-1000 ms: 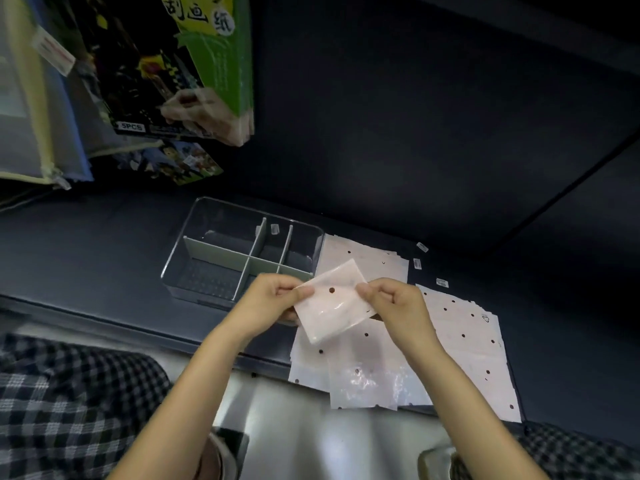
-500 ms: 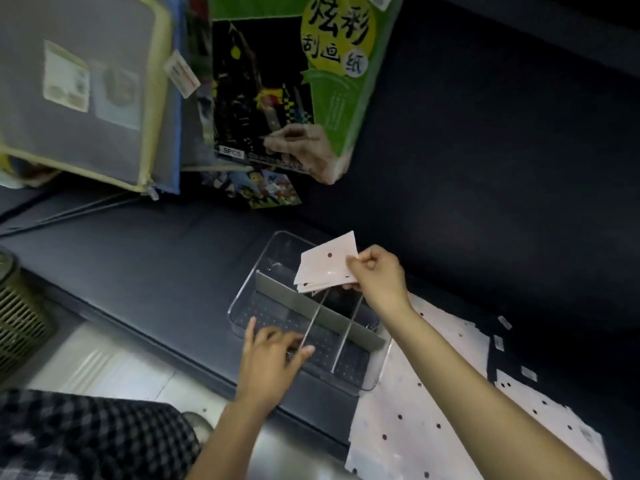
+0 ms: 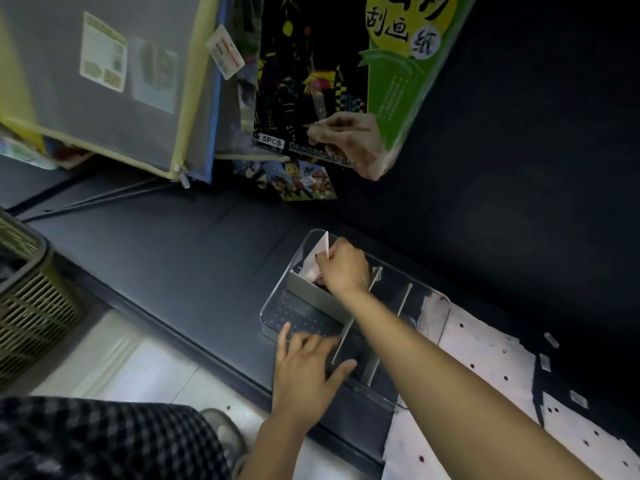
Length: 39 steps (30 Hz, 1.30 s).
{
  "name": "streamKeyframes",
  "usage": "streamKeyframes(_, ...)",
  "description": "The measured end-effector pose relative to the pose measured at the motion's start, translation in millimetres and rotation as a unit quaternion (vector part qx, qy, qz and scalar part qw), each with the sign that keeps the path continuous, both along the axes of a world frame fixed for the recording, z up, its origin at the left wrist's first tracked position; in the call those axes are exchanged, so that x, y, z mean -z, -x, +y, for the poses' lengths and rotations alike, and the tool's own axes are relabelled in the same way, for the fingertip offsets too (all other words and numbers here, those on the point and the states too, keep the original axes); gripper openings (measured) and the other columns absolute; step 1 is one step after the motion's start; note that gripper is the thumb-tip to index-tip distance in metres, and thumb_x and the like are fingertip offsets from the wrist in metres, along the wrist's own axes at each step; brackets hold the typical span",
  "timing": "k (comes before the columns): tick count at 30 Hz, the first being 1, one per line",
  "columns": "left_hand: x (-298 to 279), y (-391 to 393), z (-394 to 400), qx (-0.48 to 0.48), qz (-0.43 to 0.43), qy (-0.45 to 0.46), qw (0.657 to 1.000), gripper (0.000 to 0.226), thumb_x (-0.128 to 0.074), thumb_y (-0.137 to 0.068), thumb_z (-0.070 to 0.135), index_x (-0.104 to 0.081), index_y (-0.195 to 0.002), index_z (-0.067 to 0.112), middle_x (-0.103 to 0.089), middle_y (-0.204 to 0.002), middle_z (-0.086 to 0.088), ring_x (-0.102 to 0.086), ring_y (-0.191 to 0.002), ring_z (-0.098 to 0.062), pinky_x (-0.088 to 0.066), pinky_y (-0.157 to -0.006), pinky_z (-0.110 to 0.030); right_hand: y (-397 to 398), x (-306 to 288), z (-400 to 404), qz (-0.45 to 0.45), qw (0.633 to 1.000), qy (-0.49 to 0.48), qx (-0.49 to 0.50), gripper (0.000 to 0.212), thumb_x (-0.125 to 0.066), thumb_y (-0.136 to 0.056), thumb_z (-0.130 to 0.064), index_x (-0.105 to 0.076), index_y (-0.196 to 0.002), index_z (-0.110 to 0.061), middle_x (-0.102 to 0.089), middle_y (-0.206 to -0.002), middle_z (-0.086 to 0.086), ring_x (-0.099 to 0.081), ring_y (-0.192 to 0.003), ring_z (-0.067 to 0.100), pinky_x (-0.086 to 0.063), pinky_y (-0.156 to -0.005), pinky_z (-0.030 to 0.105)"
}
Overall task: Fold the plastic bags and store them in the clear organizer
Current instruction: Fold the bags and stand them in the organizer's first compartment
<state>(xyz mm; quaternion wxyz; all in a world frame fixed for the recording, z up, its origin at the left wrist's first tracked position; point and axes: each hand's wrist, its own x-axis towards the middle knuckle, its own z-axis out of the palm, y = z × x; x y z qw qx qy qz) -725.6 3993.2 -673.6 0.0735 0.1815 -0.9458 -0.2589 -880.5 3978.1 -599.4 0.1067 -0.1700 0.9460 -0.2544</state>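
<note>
The clear organizer point(image 3: 429, 296) with grey dividers sits on the dark shelf. My right hand point(image 3: 344, 266) is inside its far left compartment, shut on a folded white plastic bag point(image 3: 320, 256) with dark dots, which stands upright against the wall. My left hand point(image 3: 306, 363) rests with fingers spread on the organizer's near rim, holding nothing. Flat unfolded dotted bags point(image 3: 485, 362) lie on the shelf to the right of the organizer.
A green plastic basket point(image 3: 27, 306) stands at the left edge. Mesh zip pouches point(image 3: 104, 81) and a scratch-paper pack point(image 3: 346, 81) hang above the shelf. Small white strips point(image 3: 543, 362) lie near the bags. My checked trousers point(image 3: 104, 441) fill the bottom left.
My right hand carried the folded bag from above the organizer down into its far left compartment. My left hand moved onto the organizer's near rim. The view shifted left.
</note>
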Motion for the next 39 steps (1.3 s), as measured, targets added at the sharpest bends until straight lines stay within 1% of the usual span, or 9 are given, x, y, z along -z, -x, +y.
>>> streamKeyframes(5, -1, -1, 0, 0.002, -0.001, 0.007, 1.0, 0.069, -0.012, -0.083, 0.074, -0.052, -0.127, 0.038, -0.06, -0.111, 0.022, -0.042, -0.115, -0.006, 0.022, -0.111, -0.029, -10, 7, -8, -0.06, 0.997, 0.015, -0.046, 0.041, -0.041, -0.095, -0.05, -0.062, -0.099, -0.015, -0.068, -0.102, 0.011, -0.06, -0.1, 0.031, -0.046, -0.077, 0.036)
streamKeyframes(14, -1, 1, 0, 0.001, -0.019, 0.004, 1.0, 0.071, -0.01, -0.081, 0.076, -0.048, -0.13, 0.04, -0.058, -0.118, 0.022, -0.038, -0.119, -0.005, 0.023, -0.11, -0.029, -14, 5, 31, -0.107, 0.985, -0.017, -0.137, 0.043, -0.039, -0.098, -0.041, -0.058, -0.124, -0.012, -0.062, -0.123, 0.013, -0.055, -0.115, 0.031, -0.044, -0.095, 0.039)
streamKeyframes(17, -4, 3, -1, -0.01, -0.017, -0.011, 1.0, 0.056, -0.026, -0.087, 0.069, -0.051, -0.127, 0.039, -0.06, -0.118, 0.018, -0.041, -0.12, -0.007, 0.021, -0.11, -0.027, -18, -9, 67, -0.102, 0.983, 0.025, -0.151, 0.039, -0.046, -0.097, -0.035, -0.055, -0.13, -0.014, -0.061, -0.126, 0.006, -0.056, -0.117, 0.022, -0.043, -0.097, 0.031)
streamKeyframes(23, -24, 4, 19, -0.095, 0.131, -0.051, 0.986, 0.03, -0.057, -0.091, 0.036, -0.065, -0.11, 0.015, -0.062, -0.107, -0.008, -0.05, -0.109, -0.029, -0.024, -0.106, -0.038, -40, -22, 207, -0.038, 0.992, 0.078, -0.094, 0.033, -0.055, -0.094, -0.024, -0.057, -0.126, -0.016, -0.063, -0.123, 0.0, -0.057, -0.113, 0.013, -0.038, -0.092, 0.017)
streamKeyframes(26, -37, -3, 54, 0.021, 0.205, -0.007, 0.979, 0.027, -0.059, -0.088, 0.032, -0.067, -0.102, 0.011, -0.061, -0.1, -0.007, -0.049, -0.098, -0.023, -0.039, -0.085, -0.034, -63, -3, 290, -0.039, 0.998, 0.003, -0.057, 0.037, -0.056, -0.094, -0.028, -0.052, -0.13, -0.018, -0.058, -0.128, -0.001, -0.053, -0.117, 0.014, -0.037, -0.097, 0.02)
streamKeyframes(29, -37, -9, 99, 0.213, 0.081, -0.062, 0.972, 0.028, -0.064, -0.087, 0.032, -0.064, -0.11, 0.017, -0.061, -0.115, -0.001, -0.054, -0.106, -0.02, -0.049, -0.084, -0.036, -96, 22, 357, -0.087, 0.99, -0.085, -0.069, 0.058, -0.06, -0.089, -0.04, -0.039, -0.14, -0.023, -0.041, -0.143, -0.005, -0.039, -0.129, 0.013, -0.029, -0.103, 0.018)
streamKeyframes(32, -14, -25, 134, 0.33, -0.111, -0.068, 0.935, 0.061, -0.059, -0.087, 0.048, -0.039, -0.141, 0.028, -0.026, -0.154, 0.006, -0.02, -0.142, -0.011, -0.019, -0.114, -0.026, -128, 48, 399, -0.107, 0.976, -0.13, -0.134, 0.085, -0.064, -0.081, -0.052, -0.02, -0.149, -0.025, -0.017, -0.155, -0.008, -0.017, -0.141, 0.01, -0.011, -0.11, 0.013)
streamKeyframes(35, 9, -40, 142, 0.375, -0.169, -0.022, 0.911, 0.084, -0.059, -0.084, 0.054, -0.012, -0.15, 0.032, 0.011, -0.157, 0.006, 0.011, -0.145, -0.013, 0.012, -0.115, -0.028, -148, 67, 422, -0.071, 0.976, -0.143, -0.149, 0.096, -0.066, -0.076, -0.057, -0.011, -0.15, -0.028, -0.004, -0.155, -0.012, -0.002, -0.143, 0.007, -0.005, -0.117, 0.023)
streamKeyframes(39, 21, -45, 143, 0.385, -0.178, 0.048, 0.904, 0.091, -0.063, -0.079, 0.055, -0.006, -0.149, 0.039, 0.022, -0.153, 0.007, 0.021, -0.143, -0.013, 0.019, -0.111, -0.029, -161, 81, 440, -0.018, 0.985, -0.105, -0.134, 0.073, -0.065, -0.085, -0.012, -0.027, -0.146, -0.024, -0.01, -0.152, -0.013, -0.004, -0.144, 0.011, -0.012, -0.119, 0.032)
